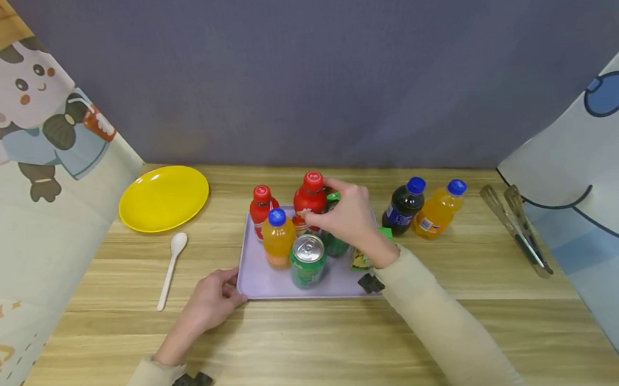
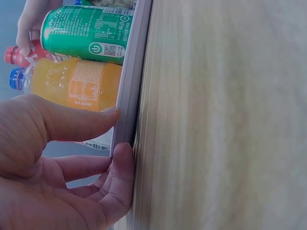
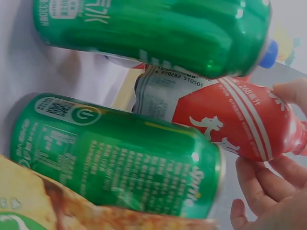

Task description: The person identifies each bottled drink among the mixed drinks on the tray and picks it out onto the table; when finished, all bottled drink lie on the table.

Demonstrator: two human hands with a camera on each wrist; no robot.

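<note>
My right hand (image 1: 352, 215) holds a red-labelled plastic bottle (image 1: 311, 200) by its upper part, thumb on one side and fingers on the other. In the right wrist view this bottle (image 3: 216, 120) looks raised, its base higher than those of two green Sprite cans (image 3: 115, 153). Below it lies a lilac tray (image 1: 344, 282), whose near left corner my left hand (image 1: 214, 300) pinches at the rim. On the tray stand another red bottle (image 1: 260, 212), an orange drink bottle (image 1: 279, 244), a green can (image 1: 308, 263) in front, a second can partly hidden by my right hand, and a snack packet (image 1: 359, 260).
Right of the tray stand a dark drink bottle (image 1: 402, 210) and an orange drink bottle (image 1: 438, 212), both blue-capped. Metal tongs (image 1: 520, 231) lie at the far right. A yellow plate (image 1: 164, 198) and a white spoon (image 1: 172, 267) lie to the left. A dark panel (image 1: 301, 84) closes the back.
</note>
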